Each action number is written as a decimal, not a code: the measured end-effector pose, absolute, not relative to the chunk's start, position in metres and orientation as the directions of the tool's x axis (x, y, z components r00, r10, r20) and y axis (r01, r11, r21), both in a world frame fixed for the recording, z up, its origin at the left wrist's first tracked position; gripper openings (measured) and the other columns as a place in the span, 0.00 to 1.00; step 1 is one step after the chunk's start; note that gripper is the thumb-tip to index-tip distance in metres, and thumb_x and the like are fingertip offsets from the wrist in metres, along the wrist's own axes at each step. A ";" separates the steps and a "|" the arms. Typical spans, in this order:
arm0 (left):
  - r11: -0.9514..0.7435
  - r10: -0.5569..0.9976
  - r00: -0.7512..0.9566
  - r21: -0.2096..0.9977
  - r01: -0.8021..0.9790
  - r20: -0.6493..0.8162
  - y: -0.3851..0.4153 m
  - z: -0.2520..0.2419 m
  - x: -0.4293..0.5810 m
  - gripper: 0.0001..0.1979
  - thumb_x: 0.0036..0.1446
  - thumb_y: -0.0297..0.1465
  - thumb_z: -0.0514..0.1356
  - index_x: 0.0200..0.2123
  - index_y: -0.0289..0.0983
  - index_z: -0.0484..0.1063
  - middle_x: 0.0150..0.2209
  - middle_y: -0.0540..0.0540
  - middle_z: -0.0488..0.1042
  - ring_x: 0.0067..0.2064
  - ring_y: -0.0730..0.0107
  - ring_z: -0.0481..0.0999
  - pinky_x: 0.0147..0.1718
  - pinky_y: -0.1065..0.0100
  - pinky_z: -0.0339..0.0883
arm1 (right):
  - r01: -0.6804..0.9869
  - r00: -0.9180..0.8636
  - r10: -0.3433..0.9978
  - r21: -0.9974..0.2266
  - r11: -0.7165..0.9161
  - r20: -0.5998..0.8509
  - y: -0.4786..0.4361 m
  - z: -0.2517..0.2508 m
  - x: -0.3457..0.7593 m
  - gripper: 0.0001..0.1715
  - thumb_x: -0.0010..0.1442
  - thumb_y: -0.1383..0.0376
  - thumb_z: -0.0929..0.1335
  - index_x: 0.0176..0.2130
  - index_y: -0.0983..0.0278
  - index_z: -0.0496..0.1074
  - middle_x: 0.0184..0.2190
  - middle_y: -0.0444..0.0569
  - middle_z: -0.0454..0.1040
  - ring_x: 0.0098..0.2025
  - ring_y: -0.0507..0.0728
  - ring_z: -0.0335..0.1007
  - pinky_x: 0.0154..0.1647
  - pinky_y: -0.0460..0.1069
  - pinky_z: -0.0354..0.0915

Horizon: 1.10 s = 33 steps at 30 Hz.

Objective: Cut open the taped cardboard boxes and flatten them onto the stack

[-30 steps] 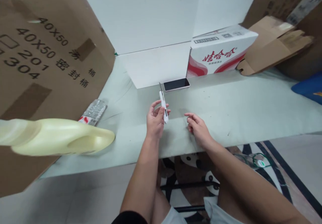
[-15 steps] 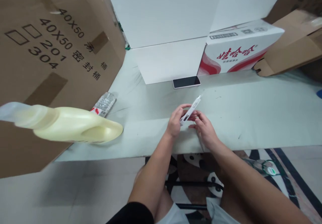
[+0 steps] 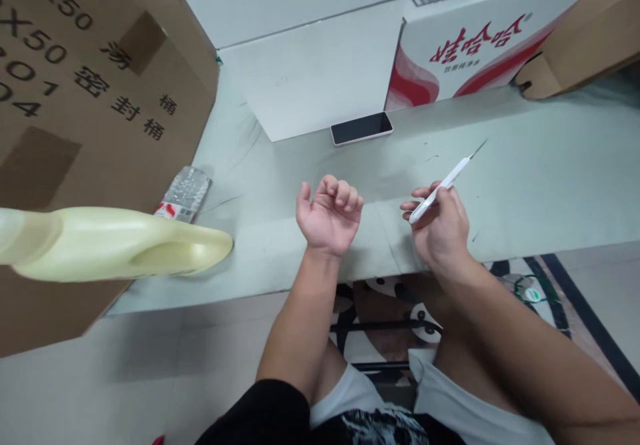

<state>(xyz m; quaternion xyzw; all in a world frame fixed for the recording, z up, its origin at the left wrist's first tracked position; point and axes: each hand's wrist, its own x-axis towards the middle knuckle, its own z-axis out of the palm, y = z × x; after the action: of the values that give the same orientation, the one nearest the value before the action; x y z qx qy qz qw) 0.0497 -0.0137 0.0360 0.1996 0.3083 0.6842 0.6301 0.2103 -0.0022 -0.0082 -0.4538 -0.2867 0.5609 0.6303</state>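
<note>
My right hand (image 3: pixel 443 225) is closed around the white handle of a pen-style probe thermometer (image 3: pixel 440 189). Its thin metal needle points up and to the right, away from me, over the table. My left hand (image 3: pixel 331 215) is raised palm up to the left of it, fingers loosely curled and thumb apart, with nothing in it. A gap of bare table separates the two hands. Beyond the left hand, a phone (image 3: pixel 362 128) with a dark screen lies flat against the foot of a white box.
A pale yellow bottle (image 3: pixel 115 242) stands at the left by a large brown carton (image 3: pixel 100 132). A clear plastic packet (image 3: pixel 185 192) lies behind it. White boxes, one a red-and-white carton (image 3: pixel 465 58), line the back of the pale green table (image 3: pixel 550 185). A brown flap (image 3: pixel 580 52) juts in at right.
My hands were together on the thermometer and have come apart. The right hand carried it to the right; the left hand let go and turned palm up. The view has tilted downward.
</note>
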 end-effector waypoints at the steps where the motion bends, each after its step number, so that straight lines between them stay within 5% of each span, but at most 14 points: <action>1: -0.036 0.982 -0.148 0.661 -0.750 -0.114 -0.015 0.039 0.047 0.25 0.69 0.47 0.37 0.23 0.40 0.52 0.21 0.52 0.50 0.22 0.72 0.53 0.26 0.68 0.58 | -0.439 0.198 0.968 -0.897 -0.051 -0.152 -0.002 -0.009 0.210 0.21 0.57 0.49 0.70 0.38 0.58 0.60 0.30 0.38 0.71 0.24 0.49 0.73 0.21 0.44 0.64; 10: -0.094 0.965 -0.244 0.735 -0.672 -0.100 -0.023 0.046 0.040 0.28 0.68 0.53 0.37 0.23 0.39 0.46 0.20 0.54 0.42 0.22 0.72 0.44 0.28 0.66 0.58 | -0.361 0.128 0.982 -0.929 -0.086 -0.141 -0.006 -0.010 0.202 0.19 0.60 0.49 0.68 0.37 0.58 0.59 0.31 0.40 0.71 0.23 0.48 0.71 0.20 0.44 0.61; 22: -0.129 0.937 -0.325 0.740 -0.660 -0.127 -0.027 0.051 0.037 0.22 0.71 0.43 0.40 0.25 0.40 0.44 0.24 0.54 0.36 0.24 0.70 0.34 0.19 0.67 0.42 | -0.373 0.116 0.982 -0.923 -0.093 -0.146 -0.007 -0.013 0.197 0.17 0.59 0.51 0.69 0.36 0.58 0.60 0.28 0.38 0.67 0.21 0.47 0.65 0.20 0.44 0.61; 33: -0.212 0.932 -0.353 0.665 -0.716 -0.083 -0.027 0.048 0.033 0.17 0.71 0.36 0.46 0.28 0.41 0.52 0.24 0.51 0.48 0.25 0.70 0.47 0.13 0.73 0.40 | -0.377 0.107 0.979 -0.918 -0.122 -0.174 -0.008 -0.012 0.193 0.16 0.59 0.53 0.68 0.36 0.58 0.60 0.26 0.38 0.66 0.19 0.46 0.63 0.19 0.43 0.60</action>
<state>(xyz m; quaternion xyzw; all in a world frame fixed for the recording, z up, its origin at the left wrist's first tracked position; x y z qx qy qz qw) 0.0332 -0.0271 0.0485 0.1711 0.3158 0.7595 0.5423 0.1930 -0.0084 -0.0121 -0.4671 -0.3219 0.5854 0.5792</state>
